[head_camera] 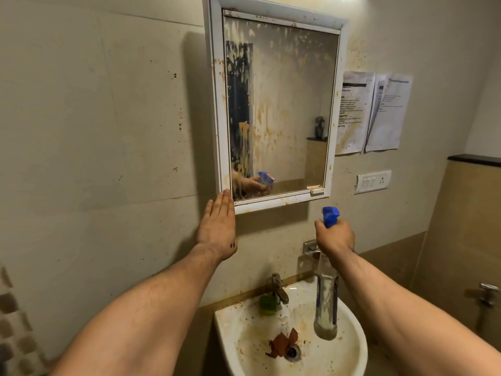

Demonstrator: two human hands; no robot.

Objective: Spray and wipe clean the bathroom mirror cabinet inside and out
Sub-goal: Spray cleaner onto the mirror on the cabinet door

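Left grip: the left grip is a flat hand with straight fingers held together and pointing up, holding nothing. Its fingertips reach the lower left corner of the cabinet frame; whether they touch it cannot be told.
Right grip: the right grip has its fingers clamped round the neck of the spray bottle, just under the blue spray head.
Spray bottle: it hangs upright from the hand above the sink, with a clear body and a whitish bottom.
Cabinet: the mirror cabinet hangs on the wall above the sink, up and ahead of both hands, with its door shut.
Cabinet's look: the white frame is stained orange-brown. The glass is smeared with streaks and splashes, and its lower left reflects a hand and a blue spray head.
Sink: the white sink is spotted with brown. A brown scrap lies beside the drain, and a green thing sits by the tap.
Room: the beige wall is speckled with stains. Two papers hang right of the cabinet, with a switch plate below them.
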